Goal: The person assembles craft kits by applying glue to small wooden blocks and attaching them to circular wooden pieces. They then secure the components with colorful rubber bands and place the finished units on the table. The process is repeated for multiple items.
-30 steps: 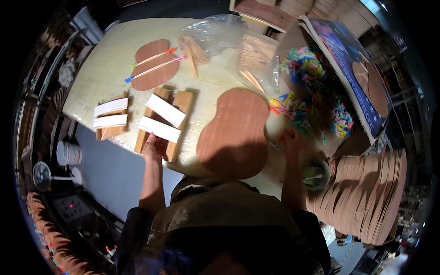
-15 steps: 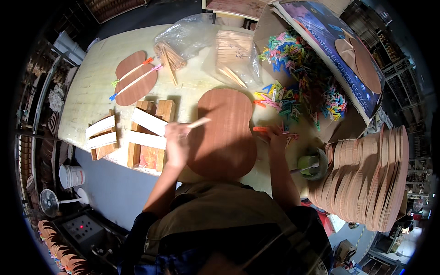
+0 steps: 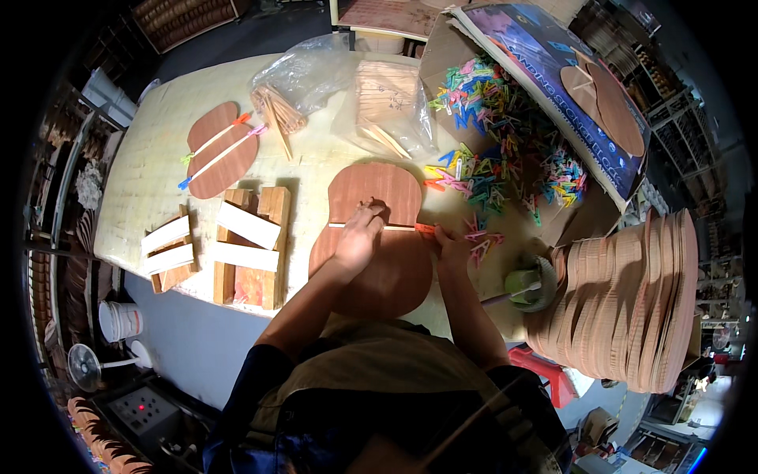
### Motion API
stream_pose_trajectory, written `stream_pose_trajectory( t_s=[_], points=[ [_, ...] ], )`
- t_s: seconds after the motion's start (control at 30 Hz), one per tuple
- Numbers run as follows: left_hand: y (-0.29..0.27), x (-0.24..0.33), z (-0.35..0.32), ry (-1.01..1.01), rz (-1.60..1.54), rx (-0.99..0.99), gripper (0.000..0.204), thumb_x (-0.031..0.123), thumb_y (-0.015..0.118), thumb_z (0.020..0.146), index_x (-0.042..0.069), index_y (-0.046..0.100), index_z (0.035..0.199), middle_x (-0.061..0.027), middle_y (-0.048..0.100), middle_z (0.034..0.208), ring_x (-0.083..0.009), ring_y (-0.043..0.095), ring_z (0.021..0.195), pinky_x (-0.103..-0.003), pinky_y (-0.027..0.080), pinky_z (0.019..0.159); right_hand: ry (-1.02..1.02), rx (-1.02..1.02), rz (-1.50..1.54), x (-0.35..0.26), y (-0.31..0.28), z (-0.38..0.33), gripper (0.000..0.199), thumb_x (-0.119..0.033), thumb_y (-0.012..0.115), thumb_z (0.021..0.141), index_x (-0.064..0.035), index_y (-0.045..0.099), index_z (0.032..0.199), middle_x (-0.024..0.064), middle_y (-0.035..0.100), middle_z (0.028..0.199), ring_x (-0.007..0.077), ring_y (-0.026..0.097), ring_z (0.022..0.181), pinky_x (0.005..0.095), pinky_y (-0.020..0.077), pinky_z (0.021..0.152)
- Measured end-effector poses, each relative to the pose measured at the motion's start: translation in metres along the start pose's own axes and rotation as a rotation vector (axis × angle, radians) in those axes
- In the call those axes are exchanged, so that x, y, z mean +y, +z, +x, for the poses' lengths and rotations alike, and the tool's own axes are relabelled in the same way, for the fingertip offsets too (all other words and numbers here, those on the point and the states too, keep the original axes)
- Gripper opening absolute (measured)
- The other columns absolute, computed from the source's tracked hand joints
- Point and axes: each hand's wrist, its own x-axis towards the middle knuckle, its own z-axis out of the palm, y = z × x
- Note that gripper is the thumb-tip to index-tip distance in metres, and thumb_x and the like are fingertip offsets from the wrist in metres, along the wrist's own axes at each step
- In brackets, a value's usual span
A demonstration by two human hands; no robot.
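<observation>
One guitar-shaped panel (image 3: 392, 272) lies on the table (image 3: 166, 103), long axis and narrower end pointing away from the person. One strip (image 3: 399, 228) crosses it under the left hand (image 3: 360, 237), grip unclear; the right hand (image 3: 451, 245) pinches one red clothespin (image 3: 425, 228). Farther left, two pale strips (image 3: 213, 163) cross another panel (image 3: 226, 172).

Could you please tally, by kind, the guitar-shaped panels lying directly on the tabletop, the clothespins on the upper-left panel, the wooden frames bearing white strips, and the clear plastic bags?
Guitar-shaped panels: 2
Clothespins: 4
Wooden frames: 2
Clear plastic bags: 2
Total: 10
</observation>
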Motion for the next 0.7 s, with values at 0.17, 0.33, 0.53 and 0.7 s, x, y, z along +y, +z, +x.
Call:
stream_pose_trajectory(
  t_s=[0.17,0.33,0.53,0.7],
  points=[
    [-0.001,-0.004,0.000,-0.006,-0.068,-0.007,0.013,-0.003,0.055,0.076,0.001,0.060,0.087,-0.0153,0.059,0.112,-0.0397,0.048,0.118,-0.049,0.037,0.102,0.017,-0.030,-0.053,-0.008,0.003,-0.015,0.016,-0.007,0.061,0.088,0.0045,0.064,0.099,0.0078,0.064,0.095,0.0156,0.062,0.081,0.0275,0.0530,0.075],
    [-0.001,-0.004,0.000,0.007,-0.132,0.038,0.015,-0.005,0.055,0.074,0.002,0.060,0.086,-0.0149,0.059,0.112,-0.0397,0.049,0.117,-0.047,0.038,0.101,-0.111,-0.073,-0.398,-0.021,-0.002,-0.026,0.018,-0.011,0.062,0.087,0.0045,0.065,0.096,0.0071,0.066,0.088,0.0124,0.061,0.078,0.0246,0.0492,0.071],
    [-0.005,-0.001,0.002,0.013,-0.118,0.019,0.017,-0.004,0.054,0.074,0.003,0.061,0.088,-0.0138,0.059,0.116,-0.0390,0.048,0.119,-0.046,0.037,0.102,-0.107,-0.235,-0.470,-0.020,-0.023,0.012,0.023,-0.014,0.061,0.088,0.0034,0.064,0.103,0.0072,0.066,0.094,0.0135,0.061,0.085,0.0240,0.0494,0.075],
    [-0.004,-0.003,0.000,-0.001,-0.093,0.002,0.019,-0.002,0.053,0.075,0.004,0.062,0.091,-0.0131,0.058,0.118,-0.0379,0.046,0.122,-0.046,0.036,0.103,-0.083,-0.348,-0.575,-0.035,-0.017,0.006,0.027,-0.014,0.060,0.089,0.0031,0.060,0.110,0.0092,0.065,0.099,0.0167,0.062,0.090,0.0278,0.0502,0.077]
  ],
)
